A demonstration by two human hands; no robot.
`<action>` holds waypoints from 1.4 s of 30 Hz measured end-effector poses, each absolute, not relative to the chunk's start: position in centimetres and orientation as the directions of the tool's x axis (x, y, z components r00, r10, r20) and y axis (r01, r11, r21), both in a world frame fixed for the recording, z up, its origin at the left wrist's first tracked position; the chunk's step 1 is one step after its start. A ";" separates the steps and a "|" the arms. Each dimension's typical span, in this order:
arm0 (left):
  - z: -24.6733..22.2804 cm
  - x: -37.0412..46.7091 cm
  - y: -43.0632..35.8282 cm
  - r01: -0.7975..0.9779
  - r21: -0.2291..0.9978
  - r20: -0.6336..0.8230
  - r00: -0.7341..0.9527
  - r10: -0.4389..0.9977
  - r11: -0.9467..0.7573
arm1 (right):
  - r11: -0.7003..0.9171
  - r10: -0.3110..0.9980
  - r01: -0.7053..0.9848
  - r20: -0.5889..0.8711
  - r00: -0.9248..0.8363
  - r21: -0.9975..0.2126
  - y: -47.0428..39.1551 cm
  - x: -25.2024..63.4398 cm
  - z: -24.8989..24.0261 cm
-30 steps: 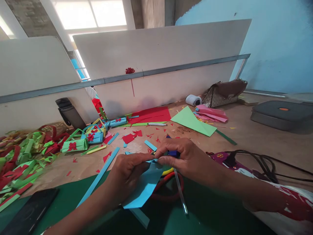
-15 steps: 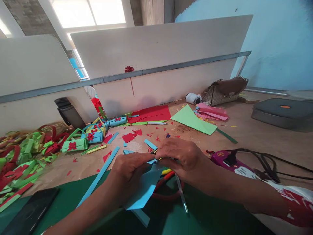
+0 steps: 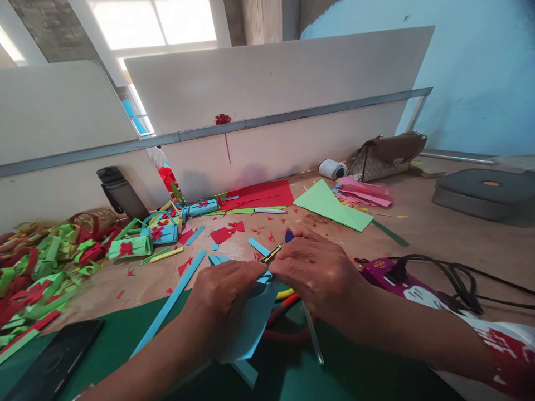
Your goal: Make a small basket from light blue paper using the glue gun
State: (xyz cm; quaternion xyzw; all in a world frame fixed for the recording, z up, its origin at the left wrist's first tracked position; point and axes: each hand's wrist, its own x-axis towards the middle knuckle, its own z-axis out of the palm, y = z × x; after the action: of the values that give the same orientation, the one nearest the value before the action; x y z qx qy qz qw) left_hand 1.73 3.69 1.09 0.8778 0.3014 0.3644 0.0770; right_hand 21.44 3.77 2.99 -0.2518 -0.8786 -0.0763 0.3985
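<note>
A folded piece of light blue paper (image 3: 253, 317) hangs below my fingers at the centre. My left hand (image 3: 225, 292) is closed on its upper left part, the thumb hidden behind the paper. My right hand (image 3: 320, 273) pinches the paper's top edge, its fingertips close to the left ones. Just beyond the fingertips a small yellow and black cutter (image 3: 271, 253) lies on the table. Beneath the hands are red-handled scissors (image 3: 288, 303) and a clear stick (image 3: 312, 334). A long blue strip (image 3: 171, 301) runs beside my left forearm.
Small paper bags (image 3: 130, 248) and a heap of paper pieces (image 3: 45, 273) lie at the left, near a dark bottle (image 3: 121, 192) and a phone (image 3: 54, 356). A purple power strip (image 3: 387, 278) with cables sits right. Green paper (image 3: 330, 206) lies behind the hands.
My right hand has shifted slightly, so more of the cutter shows. The lower part of the blue paper has tilted a little. Both hands still hold it.
</note>
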 end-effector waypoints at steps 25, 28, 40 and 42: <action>2.1 2.2 2.7 0.539 0.326 0.569 0.545 0.616 -0.777 | 0.840 0.362 0.542 0.722 -0.590 0.022 3.4 21.1 2.9; 2.1 2.2 2.6 0.553 0.278 0.586 0.551 0.595 -0.786 | 0.838 0.356 0.545 0.731 -0.582 0.026 3.3 21.0 2.8; 1.2 2.4 2.8 0.575 0.215 0.615 0.548 0.567 -0.789 | 0.848 0.255 0.514 0.750 -0.611 0.130 3.4 20.9 2.4; 1.2 2.4 2.8 0.572 0.215 0.614 0.552 0.565 -0.792 | 0.844 0.229 0.509 0.745 -0.626 0.168 3.5 21.0 2.3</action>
State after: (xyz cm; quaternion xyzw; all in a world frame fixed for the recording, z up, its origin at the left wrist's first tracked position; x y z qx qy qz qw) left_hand 2.35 2.77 1.19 0.8808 0.3226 0.3465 -0.0050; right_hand 20.96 3.50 2.34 -0.2089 -0.8825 -0.1849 0.3785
